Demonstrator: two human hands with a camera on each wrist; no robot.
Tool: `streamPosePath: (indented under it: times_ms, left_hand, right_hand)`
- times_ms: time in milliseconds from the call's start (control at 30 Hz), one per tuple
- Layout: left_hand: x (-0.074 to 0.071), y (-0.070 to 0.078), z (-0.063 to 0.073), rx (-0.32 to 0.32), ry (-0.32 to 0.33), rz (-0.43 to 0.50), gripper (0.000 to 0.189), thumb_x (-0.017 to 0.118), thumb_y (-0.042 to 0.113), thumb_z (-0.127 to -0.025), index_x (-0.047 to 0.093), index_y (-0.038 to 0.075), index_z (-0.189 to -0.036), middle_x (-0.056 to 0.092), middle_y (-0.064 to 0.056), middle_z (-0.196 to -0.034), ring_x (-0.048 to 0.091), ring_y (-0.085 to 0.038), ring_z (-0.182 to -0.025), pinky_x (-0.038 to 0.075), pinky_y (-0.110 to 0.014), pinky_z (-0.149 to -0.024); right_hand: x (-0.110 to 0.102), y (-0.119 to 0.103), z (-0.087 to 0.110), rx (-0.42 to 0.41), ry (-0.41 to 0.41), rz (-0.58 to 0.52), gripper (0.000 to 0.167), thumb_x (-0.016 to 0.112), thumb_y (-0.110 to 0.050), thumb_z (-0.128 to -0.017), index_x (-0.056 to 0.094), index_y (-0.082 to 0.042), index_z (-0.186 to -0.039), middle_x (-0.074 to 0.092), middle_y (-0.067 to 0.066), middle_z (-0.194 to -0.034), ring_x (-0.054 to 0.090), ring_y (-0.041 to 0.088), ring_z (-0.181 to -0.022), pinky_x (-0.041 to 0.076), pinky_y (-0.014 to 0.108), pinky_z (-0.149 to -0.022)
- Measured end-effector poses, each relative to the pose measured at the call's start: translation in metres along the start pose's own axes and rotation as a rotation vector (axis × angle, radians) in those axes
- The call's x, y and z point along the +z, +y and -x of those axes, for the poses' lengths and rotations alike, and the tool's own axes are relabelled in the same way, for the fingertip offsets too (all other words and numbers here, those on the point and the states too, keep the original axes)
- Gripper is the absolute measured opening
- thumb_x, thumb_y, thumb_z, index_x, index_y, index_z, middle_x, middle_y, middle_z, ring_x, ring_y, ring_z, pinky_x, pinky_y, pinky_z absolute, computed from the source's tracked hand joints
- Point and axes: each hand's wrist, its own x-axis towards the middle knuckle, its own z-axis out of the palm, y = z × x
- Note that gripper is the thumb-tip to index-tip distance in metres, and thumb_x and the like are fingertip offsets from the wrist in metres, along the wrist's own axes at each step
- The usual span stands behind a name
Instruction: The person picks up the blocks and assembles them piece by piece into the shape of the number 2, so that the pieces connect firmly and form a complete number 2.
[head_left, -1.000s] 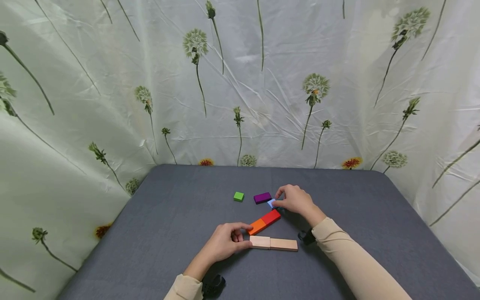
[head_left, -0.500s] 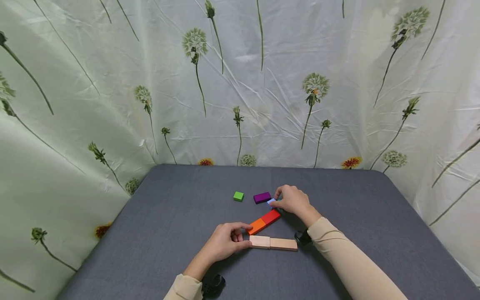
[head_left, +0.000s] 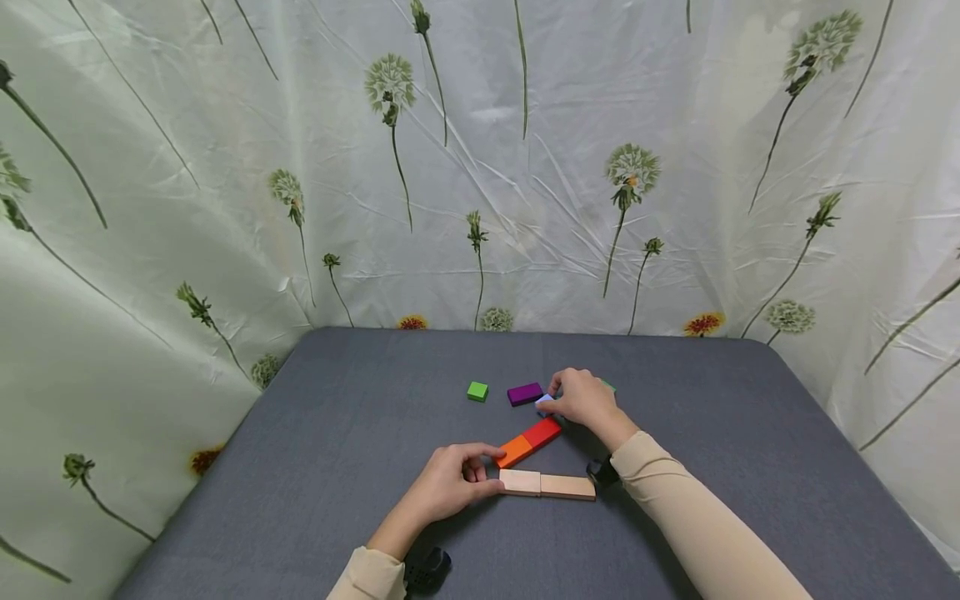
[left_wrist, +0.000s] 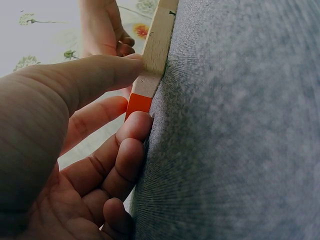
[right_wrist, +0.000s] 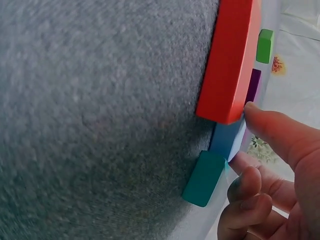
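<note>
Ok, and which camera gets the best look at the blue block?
The right wrist view: the blue block appears largest there, its side visible, though the red block and teal block partly cover it. The head view shows only a small patch by the right hand; the left wrist view doesn't show it.

A creased whitish sheet [head_left: 337,142] printed with green dandelions [head_left: 390,82] is spread across the upper frame. At lower centre, a grey cloth-topped table [head_left: 300,467] is seen.

place: screened-off spot (room type unclear) | dandelion-print curtain [head_left: 558,167] | grey table [head_left: 262,500]
</note>
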Motion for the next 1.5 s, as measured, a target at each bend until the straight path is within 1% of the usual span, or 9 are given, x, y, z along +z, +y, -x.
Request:
streamPosePath:
  times_ms: [200,400,600,800,967,1133,1200,1367,1500]
  left_hand:
    - [0.000,0.000,-0.001,-0.004,-0.001,0.004,0.038,0.087,0.022,-0.092,0.077,0.017,-0.128,0.062,0.008,-0.078,0.051,-0.006,-0.064,0.041,-0.022,-0.055]
    - [0.000,0.000,-0.001,-0.002,0.002,-0.006,0.038,0.088,0.022,-0.092,0.077,0.017,-0.128,0.062,0.008,-0.078,0.051,-0.006,-0.065,0.041,-0.022,-0.056]
    - [0.000,0.000,-0.001,-0.011,-0.003,-0.007,0.038,0.088,0.022,-0.092,0.077,0.017,-0.128,0.062,0.008,-0.078,0.051,-0.006,-0.065,0.041,-0.022,-0.056]
    - [0.001,-0.002,-0.001,-0.006,0.003,-0.018,0.039,0.088,0.024,-0.091,0.078,0.018,-0.128,0.061,0.008,-0.078,0.050,-0.006,-0.065,0.041,-0.022,-0.056]
    - [0.001,-0.002,0.000,0.000,0.003,-0.013,0.039,0.088,0.024,-0.091,0.077,0.018,-0.128,0.061,0.008,-0.077,0.050,-0.006,-0.065,0.040,-0.022,-0.056]
    - [0.001,-0.002,0.000,-0.007,0.000,-0.006,0.038,0.088,0.023,-0.091,0.077,0.018,-0.128,0.061,0.008,-0.077,0.050,-0.006,-0.064,0.040,-0.022,-0.055]
    - [0.001,-0.002,0.000,-0.009,0.000,-0.005,0.038,0.088,0.023,-0.091,0.077,0.018,-0.128,0.061,0.008,-0.077,0.050,-0.007,-0.064,0.040,-0.022,-0.055]
    - [0.001,-0.001,0.000,-0.007,-0.001,-0.007,0.038,0.088,0.022,-0.091,0.077,0.018,-0.128,0.062,0.008,-0.077,0.050,-0.007,-0.064,0.040,-0.022,-0.055]
    - [0.001,-0.001,0.000,-0.010,-0.002,-0.008,0.038,0.088,0.022,-0.092,0.078,0.018,-0.127,0.062,0.008,-0.078,0.051,-0.006,-0.065,0.040,-0.022,-0.056]
  right_hand:
    - [-0.004,0.003,0.000,0.024,0.004,0.001,0.032,0.086,-0.043,-0.091,0.075,-0.016,-0.102,0.066,0.004,-0.081,0.060,0.020,-0.069,0.043,0.035,-0.061]
    - [-0.007,0.009,-0.001,0.044,-0.004,0.008,0.031,0.086,-0.041,-0.091,0.076,-0.016,-0.105,0.069,0.004,-0.088,0.062,0.019,-0.072,0.045,0.036,-0.063]
    - [-0.011,0.018,-0.001,0.034,-0.009,0.009,0.030,0.086,-0.039,-0.091,0.077,-0.015,-0.106,0.072,0.007,-0.096,0.061,0.021,-0.076,0.046,0.037,-0.064]
    - [-0.014,0.025,0.001,0.037,-0.023,0.005,0.030,0.086,-0.038,-0.091,0.077,-0.015,-0.108,0.072,0.009,-0.098,0.062,0.021,-0.074,0.046,0.036,-0.063]
    - [-0.016,0.027,0.003,0.030,-0.035,0.010,0.029,0.086,-0.035,-0.093,0.077,-0.014,-0.111,0.073,0.010,-0.102,0.061,0.021,-0.076,0.046,0.036,-0.065]
    - [-0.019,0.026,0.005,0.017,-0.046,0.019,0.028,0.085,-0.031,-0.094,0.079,-0.014,-0.116,0.075,0.013,-0.114,0.062,0.021,-0.078,0.048,0.038,-0.068]
    - [-0.019,0.027,0.006,0.008,-0.052,0.021,0.029,0.085,-0.029,-0.094,0.079,-0.014,-0.118,0.076,0.013,-0.117,0.062,0.021,-0.079,0.049,0.038,-0.069]
    - [-0.018,0.029,0.007,-0.034,-0.067,0.016,0.029,0.085,-0.026,-0.095,0.080,-0.014,-0.120,0.076,0.011,-0.110,0.063,0.019,-0.082,0.051,0.038,-0.071]
    - [-0.017,0.030,0.007,-0.068,-0.079,0.009,0.029,0.085,-0.024,-0.094,0.080,-0.013,-0.120,0.074,0.007,-0.099,0.062,0.018,-0.078,0.048,0.035,-0.068]
